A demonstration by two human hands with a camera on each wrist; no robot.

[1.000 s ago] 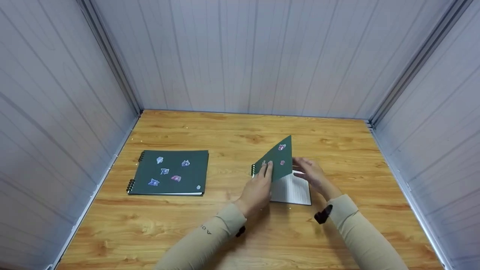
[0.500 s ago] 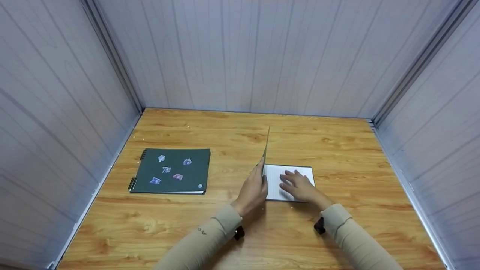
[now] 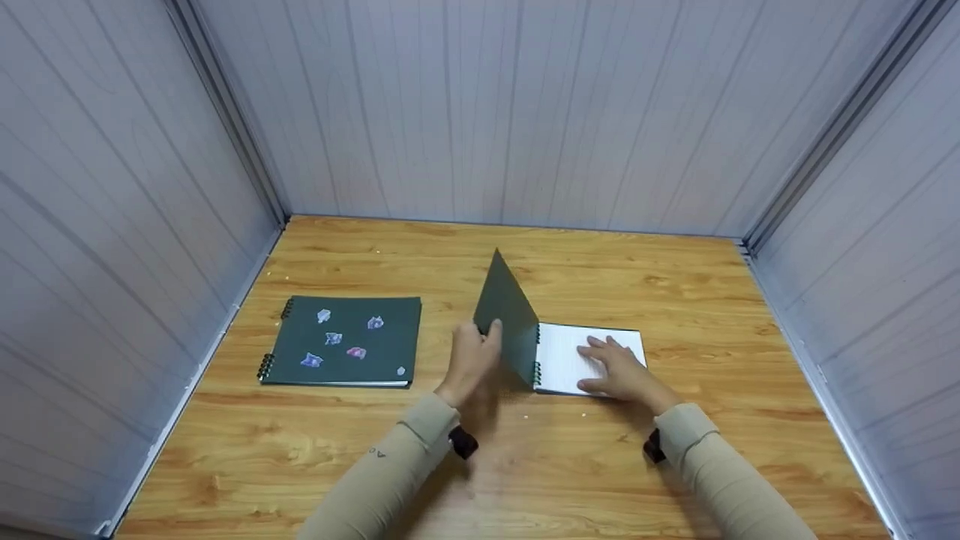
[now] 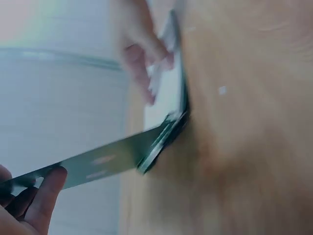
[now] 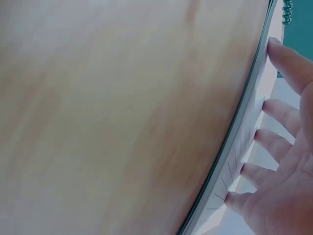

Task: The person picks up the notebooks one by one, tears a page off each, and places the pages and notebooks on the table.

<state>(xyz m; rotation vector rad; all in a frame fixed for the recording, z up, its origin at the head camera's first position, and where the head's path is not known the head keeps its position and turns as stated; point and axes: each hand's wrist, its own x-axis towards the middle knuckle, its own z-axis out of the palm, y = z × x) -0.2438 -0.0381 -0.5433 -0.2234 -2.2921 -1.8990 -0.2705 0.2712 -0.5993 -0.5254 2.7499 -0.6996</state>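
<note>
A small spiral notebook lies at the right of centre, its dark green cover [image 3: 512, 319] lifted and leaning left over the coil. My left hand [image 3: 470, 360] pinches the cover's free edge, thumb on the inner side; the left wrist view shows the thumb [image 4: 48, 191] against the cover near its end. On the lined white page [image 3: 559, 358] rests my right hand [image 3: 621, 373], fingers spread. In the right wrist view its fingertips touch the page near the notebook's edge [image 5: 234, 127].
A larger closed spiral notebook [image 3: 341, 345] with several animal-like stickers lies to the left, coil on its left side. The wooden table [image 3: 570, 465] is bordered by pale panel walls [image 3: 480, 112] at the back and both sides.
The cover has swung from right to left, past upright, with my left hand moving leftward on it. My right hand has come off the cover and down onto the page.
</note>
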